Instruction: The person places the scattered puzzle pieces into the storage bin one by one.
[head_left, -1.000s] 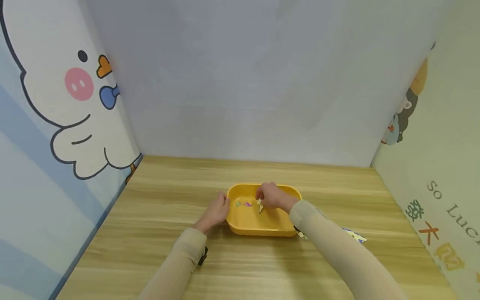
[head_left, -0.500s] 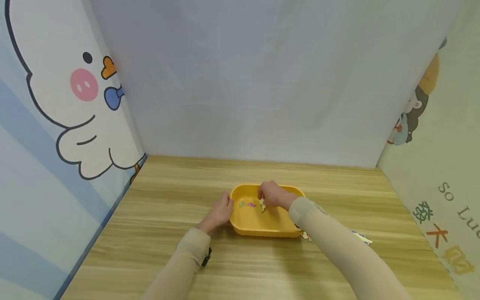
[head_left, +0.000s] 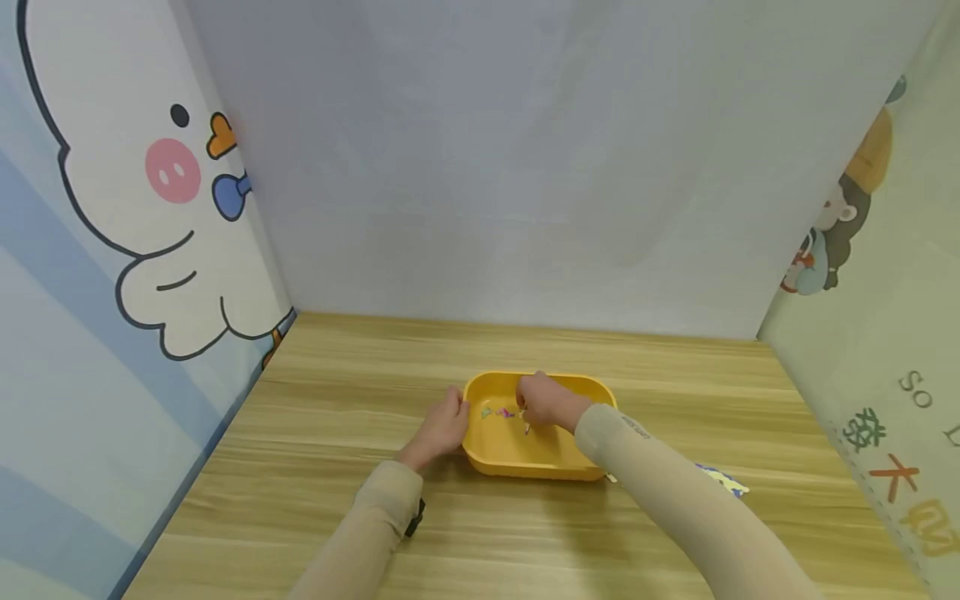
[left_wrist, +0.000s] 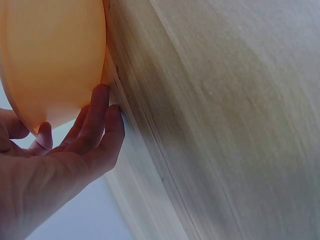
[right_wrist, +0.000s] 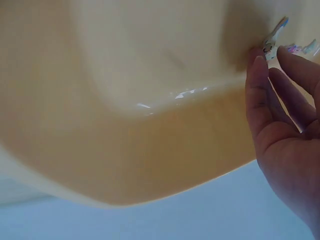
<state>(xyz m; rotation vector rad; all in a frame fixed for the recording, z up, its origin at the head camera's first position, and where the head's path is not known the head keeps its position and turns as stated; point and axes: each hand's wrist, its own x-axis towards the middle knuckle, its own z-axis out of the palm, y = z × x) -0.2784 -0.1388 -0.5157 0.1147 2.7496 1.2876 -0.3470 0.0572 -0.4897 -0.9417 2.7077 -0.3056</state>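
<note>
A yellow plastic tray with rounded corners rests on the wooden table. My left hand grips its left end; in the left wrist view the fingers lie against the outer wall. Reaching inside, my right hand pinches a small pale piece with a printed face and a bluish tip, held close over the tray floor. What kind of thing the piece is, I cannot tell. To its left in the tray lie a pink-purple piece and a greenish one.
A flat blue and pale-yellow item lies on the table to the right, partly hidden by my right sleeve. Near the tray's front right corner a small pale bit peeks out. A grey-white wall closes off the back.
The right hand has stayed in the tray and now sits slightly lower, covering more of the pale piece. The left hand keeps its grip. The head view has shifted slightly.
</note>
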